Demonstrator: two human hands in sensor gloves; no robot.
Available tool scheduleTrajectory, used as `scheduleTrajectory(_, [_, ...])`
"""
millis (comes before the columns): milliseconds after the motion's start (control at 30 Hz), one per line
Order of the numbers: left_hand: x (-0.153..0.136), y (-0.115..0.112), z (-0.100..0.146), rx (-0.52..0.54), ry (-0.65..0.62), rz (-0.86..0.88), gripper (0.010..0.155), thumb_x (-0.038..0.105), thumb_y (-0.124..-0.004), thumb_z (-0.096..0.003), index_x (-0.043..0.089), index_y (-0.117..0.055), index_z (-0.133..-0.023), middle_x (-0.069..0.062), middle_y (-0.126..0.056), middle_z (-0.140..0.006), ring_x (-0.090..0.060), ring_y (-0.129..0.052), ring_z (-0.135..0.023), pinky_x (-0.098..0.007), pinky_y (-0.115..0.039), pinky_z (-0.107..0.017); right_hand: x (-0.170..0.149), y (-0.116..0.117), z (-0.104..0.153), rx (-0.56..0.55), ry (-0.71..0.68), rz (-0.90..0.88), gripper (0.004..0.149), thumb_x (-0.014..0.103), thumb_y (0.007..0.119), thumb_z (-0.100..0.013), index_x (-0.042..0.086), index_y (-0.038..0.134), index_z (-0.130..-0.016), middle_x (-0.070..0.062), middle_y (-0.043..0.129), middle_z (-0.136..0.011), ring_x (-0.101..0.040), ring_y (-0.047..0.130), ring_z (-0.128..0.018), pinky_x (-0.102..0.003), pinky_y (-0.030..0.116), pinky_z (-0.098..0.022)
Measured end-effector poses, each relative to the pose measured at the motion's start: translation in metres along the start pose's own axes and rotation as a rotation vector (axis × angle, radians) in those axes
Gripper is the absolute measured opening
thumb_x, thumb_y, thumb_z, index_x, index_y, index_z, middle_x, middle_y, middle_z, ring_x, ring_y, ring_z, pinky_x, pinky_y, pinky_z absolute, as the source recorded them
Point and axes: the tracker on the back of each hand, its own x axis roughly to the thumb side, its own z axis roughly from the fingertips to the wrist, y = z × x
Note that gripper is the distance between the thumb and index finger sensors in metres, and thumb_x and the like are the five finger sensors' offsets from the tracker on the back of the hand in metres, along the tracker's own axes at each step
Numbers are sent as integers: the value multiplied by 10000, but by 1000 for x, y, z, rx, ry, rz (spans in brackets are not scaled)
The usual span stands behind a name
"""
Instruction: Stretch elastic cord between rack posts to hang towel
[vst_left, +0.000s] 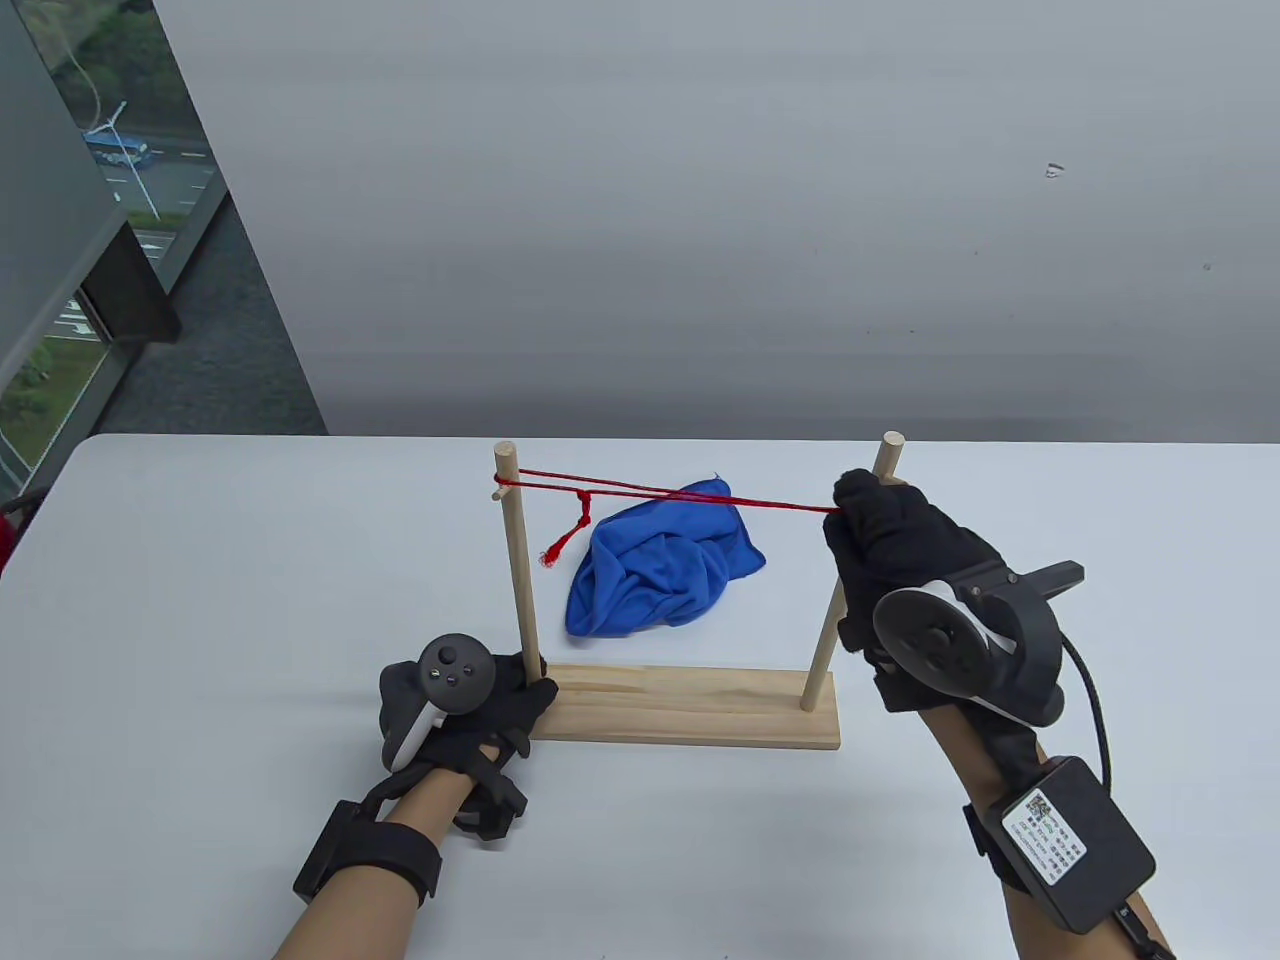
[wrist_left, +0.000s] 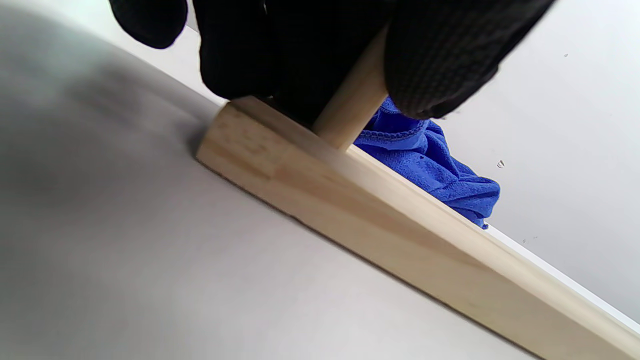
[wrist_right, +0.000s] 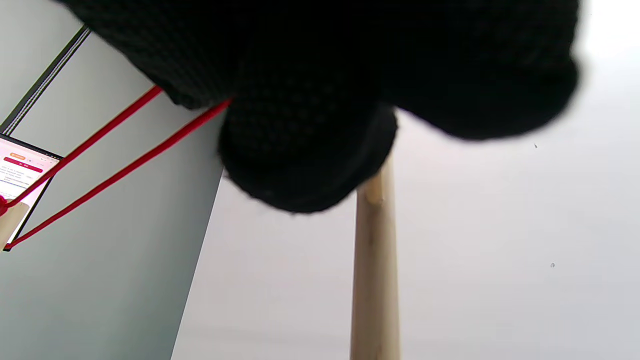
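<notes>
Red elastic cord (vst_left: 680, 492) held taut by right hand (vst_left: 905, 550) at right post (vst_left: 886, 455); fingers closed on cord. Rack base (vst_left: 690, 705) and left post (vst_left: 520, 570) gripped by left hand (vst_left: 470, 705). Loop to be kept high; base pressed firmly against tipping. Blue towel (vst_left: 660, 570) unhung.

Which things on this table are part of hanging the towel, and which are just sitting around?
Part of the job:
red elastic cord
left post
right post
wooden rack base
blue towel
left hand
right hand

Just there:
white table
grey wall
</notes>
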Motion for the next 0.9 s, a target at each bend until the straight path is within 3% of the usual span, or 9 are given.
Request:
scheduleTrajectory(533, [1, -1, 2, 4, 38, -6, 494, 533, -949, -396, 303, -889, -830, 80, -987, -814, -237, -944, -755, -580, -682, -681, -23, -22, -19, -69, 108, -29, 413, 414, 811, -434, 139, 818, -742, -40, 967, -543, -105, 1030, -217, -256, 884, -93])
scheduleTrajectory(900, [1, -1, 2, 3, 43, -9, 493, 535, -948, -397, 310, -886, -831, 88, -984, -816, -232, -942, -759, -582, -679, -684, -50, -17, -30, -89, 213, -9, 405, 429, 835, -434, 141, 847, -719, -42, 977, -527, -110, 1036, -224, -267, 886, -106])
